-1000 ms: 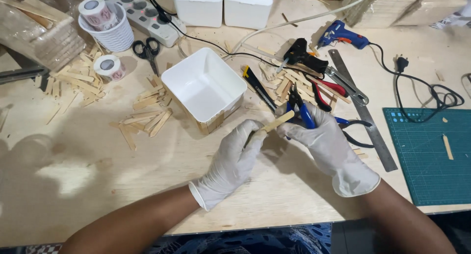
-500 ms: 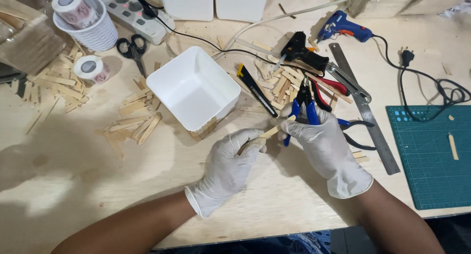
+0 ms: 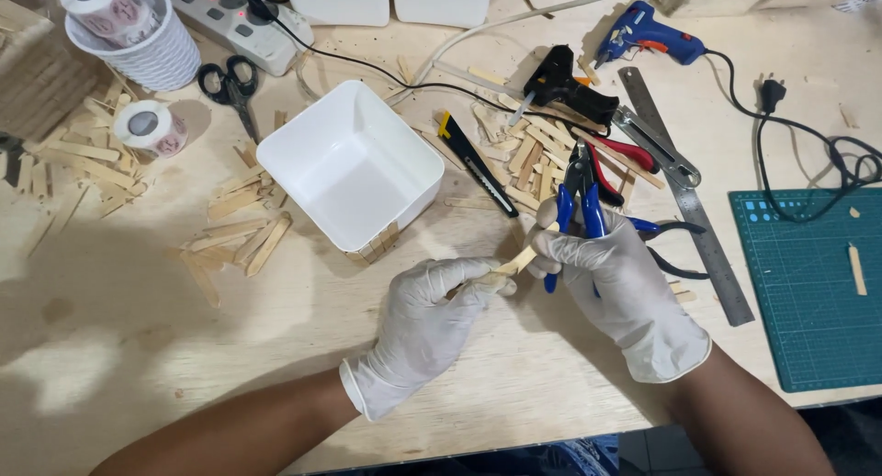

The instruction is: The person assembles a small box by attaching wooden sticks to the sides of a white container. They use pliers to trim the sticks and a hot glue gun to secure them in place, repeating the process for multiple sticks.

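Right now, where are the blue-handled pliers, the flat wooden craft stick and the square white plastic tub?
blue-handled pliers (image 3: 577, 177): head view, on the dark metal head.
flat wooden craft stick (image 3: 521, 258): head view, mid-length between the gloves.
square white plastic tub (image 3: 344, 168): head view, on the inside floor.

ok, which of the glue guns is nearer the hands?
The black glue gun, lying just above the blue-handled pliers; the blue glue gun sits farther back.

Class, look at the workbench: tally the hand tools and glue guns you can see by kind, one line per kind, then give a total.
Glue guns: 2 (blue, black)
Scissors: 1
Pliers or cutters: 3 (blue-handled in right hand, red-handled, dark-handled)
Utility knife: 1
Steel ruler: 1
Total: 8
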